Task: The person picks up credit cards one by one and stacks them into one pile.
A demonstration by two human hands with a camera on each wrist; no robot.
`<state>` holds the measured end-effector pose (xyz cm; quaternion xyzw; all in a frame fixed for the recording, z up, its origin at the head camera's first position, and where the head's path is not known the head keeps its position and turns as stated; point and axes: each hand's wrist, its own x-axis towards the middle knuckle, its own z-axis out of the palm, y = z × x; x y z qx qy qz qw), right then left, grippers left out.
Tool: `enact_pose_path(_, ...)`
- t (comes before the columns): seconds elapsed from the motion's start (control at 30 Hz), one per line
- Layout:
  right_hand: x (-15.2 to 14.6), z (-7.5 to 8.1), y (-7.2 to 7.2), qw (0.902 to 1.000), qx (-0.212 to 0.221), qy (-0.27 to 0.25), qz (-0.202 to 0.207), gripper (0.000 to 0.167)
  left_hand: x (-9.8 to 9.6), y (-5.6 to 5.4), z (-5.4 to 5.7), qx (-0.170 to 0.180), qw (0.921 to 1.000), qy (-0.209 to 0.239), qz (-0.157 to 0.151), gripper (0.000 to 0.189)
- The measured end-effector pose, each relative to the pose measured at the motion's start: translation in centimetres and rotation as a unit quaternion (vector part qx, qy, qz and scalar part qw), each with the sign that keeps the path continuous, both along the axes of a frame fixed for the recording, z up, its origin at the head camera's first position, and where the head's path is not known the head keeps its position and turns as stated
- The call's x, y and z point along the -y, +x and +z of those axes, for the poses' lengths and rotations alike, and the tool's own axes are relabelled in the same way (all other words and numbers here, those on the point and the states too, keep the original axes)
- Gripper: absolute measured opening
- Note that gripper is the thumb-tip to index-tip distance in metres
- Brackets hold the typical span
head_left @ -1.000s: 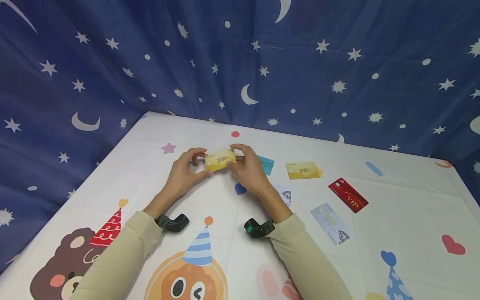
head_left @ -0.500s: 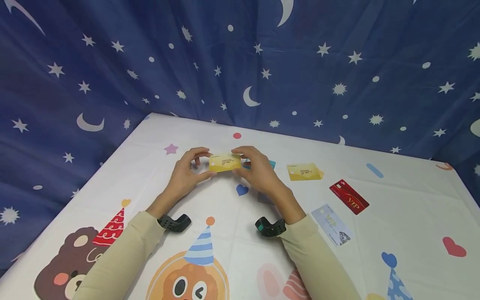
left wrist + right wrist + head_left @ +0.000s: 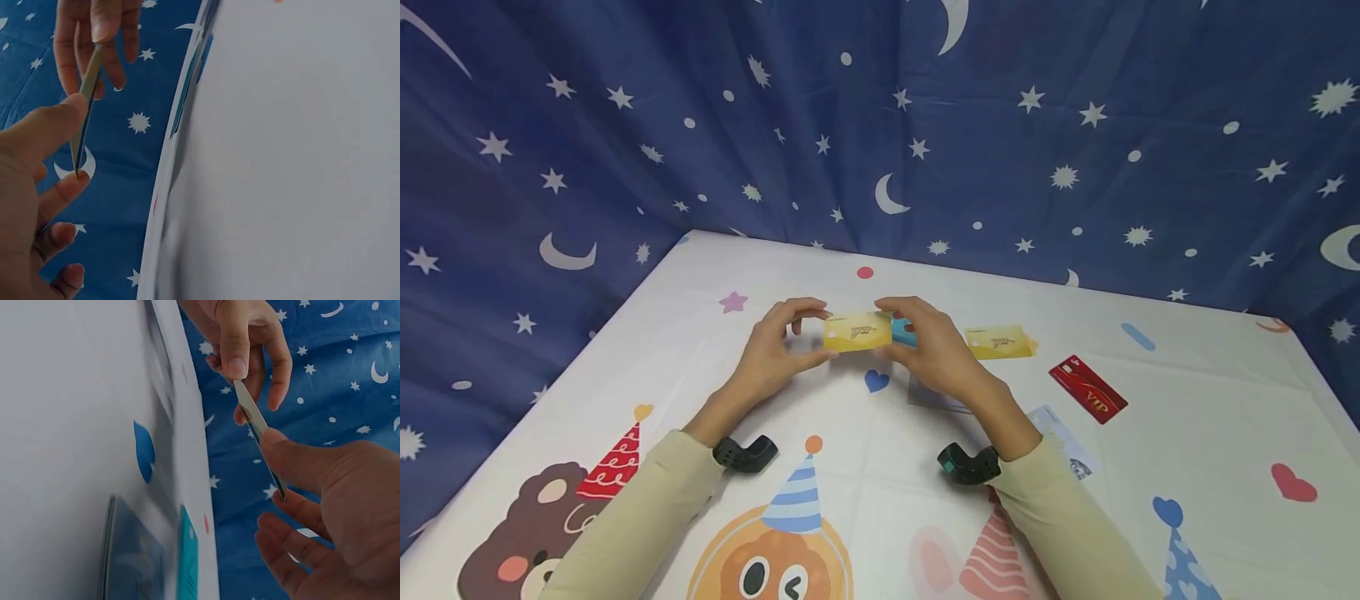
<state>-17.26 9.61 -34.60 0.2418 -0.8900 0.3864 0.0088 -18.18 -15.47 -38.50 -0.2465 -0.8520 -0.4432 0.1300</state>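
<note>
A gold card [image 3: 857, 332], its face turned toward the head camera, is held just above the table between both hands. At its left end the left hand [image 3: 766, 354] pinches it between thumb and fingertip. The right hand [image 3: 932, 350] grips the right end the same way. Both wrist views show the card [image 3: 86, 103] nearly edge-on, with a thumb on one long edge. Behind the right hand's fingers a teal card [image 3: 904, 333] is partly hidden. Under that hand lies a grey card [image 3: 934, 397], also partly covered.
On the white printed tablecloth [image 3: 1210, 400], right of the hands, lie a second gold card [image 3: 1000, 342] and a red VIP card [image 3: 1088, 389]. A silver card [image 3: 1067, 442] is partly hidden by the right forearm. A dark blue starry curtain [image 3: 820, 108] hangs behind the table.
Both hands have carried the gold card slightly rightward over the table. Its earlier tilt has become nearly level. The right hand and forearm now cover more of the teal and silver cards.
</note>
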Motion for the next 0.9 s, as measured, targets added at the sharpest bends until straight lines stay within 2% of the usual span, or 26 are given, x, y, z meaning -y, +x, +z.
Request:
enact_pose_path(0.1, -1.0, 0.3, 0.5, 1.0000, 0.000, 0.005, -0.004, 0.062, -0.7, 0.2, 0.5, -0.008, 0.9999, -0.007, -0.012, 0.064)
enact_pose_path(0.4, -3.8, 0.1, 2.0, 0.9977, -0.060, 0.026, -0.017, 0.064, -3.0, 0.5, 1.3, -0.035, 0.9979, -0.032, -0.045, 0.066)
enact_pose_path(0.7, -6.2, 0.1, 3.2, 0.9978, -0.039, 0.043, -0.031, 0.067, -5.3, 0.8, 1.6, -0.063, 0.9932, -0.064, -0.074, 0.068)
enact_pose_path(0.9, -7.8, -0.1, 3.9, 0.9974, -0.026, 0.062, -0.027, 0.067, -6.9, 1.3, 1.5, -0.054, 0.9921, -0.081, -0.078, 0.064)
